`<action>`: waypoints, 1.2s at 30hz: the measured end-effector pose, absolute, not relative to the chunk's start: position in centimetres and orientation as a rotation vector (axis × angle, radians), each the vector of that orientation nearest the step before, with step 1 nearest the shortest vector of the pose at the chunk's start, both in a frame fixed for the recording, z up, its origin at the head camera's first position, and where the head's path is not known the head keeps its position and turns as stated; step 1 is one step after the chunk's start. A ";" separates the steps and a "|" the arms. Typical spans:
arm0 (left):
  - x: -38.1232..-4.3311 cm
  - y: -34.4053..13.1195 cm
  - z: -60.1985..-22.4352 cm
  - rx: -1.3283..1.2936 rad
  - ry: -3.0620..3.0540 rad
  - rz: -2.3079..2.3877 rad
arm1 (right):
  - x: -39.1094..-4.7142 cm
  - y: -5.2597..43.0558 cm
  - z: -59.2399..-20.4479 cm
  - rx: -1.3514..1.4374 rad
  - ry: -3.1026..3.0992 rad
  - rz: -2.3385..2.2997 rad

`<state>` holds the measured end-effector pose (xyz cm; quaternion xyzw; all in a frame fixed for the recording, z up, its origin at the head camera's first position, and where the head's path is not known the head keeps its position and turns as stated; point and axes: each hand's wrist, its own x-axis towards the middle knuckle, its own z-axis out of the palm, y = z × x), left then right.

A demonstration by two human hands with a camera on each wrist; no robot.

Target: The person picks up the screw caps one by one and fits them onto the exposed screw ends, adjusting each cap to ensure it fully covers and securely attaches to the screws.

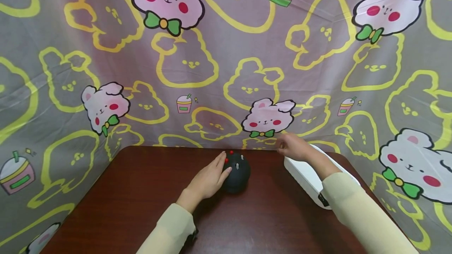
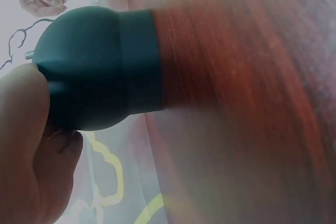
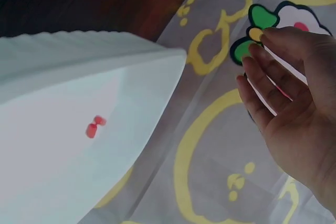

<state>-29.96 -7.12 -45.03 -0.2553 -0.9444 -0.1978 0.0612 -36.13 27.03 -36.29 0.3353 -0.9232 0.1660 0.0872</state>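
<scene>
A dark ball-shaped object (image 1: pixel 237 179) with a short cylindrical base stands upright on the table. Small red and silvery pegs stick up from its top. My left hand (image 1: pixel 208 177) holds it from the left, thumb on the front and fingers along the side. In the left wrist view the thumb (image 2: pixel 26 95) lies against its curve. My right hand (image 1: pixel 293 147) hovers by the far end of a white tray (image 1: pixel 300 181). Its fingers are loosely bent with nothing visible between them in the right wrist view. Small red pieces (image 3: pixel 93 128) lie inside the tray.
The reddish-brown table (image 1: pixel 148 191) has rounded back corners. A patterned cloth (image 1: pixel 215 69) hangs close behind it and along both sides. The tray stands lengthwise near the right edge, with a small black part (image 1: pixel 323 199) at its near left side.
</scene>
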 end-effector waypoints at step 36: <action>-29.9 -7.3 -44.9 -0.787 -2.864 -0.564 | -38.2 33.8 -38.3 0.773 -3.018 0.429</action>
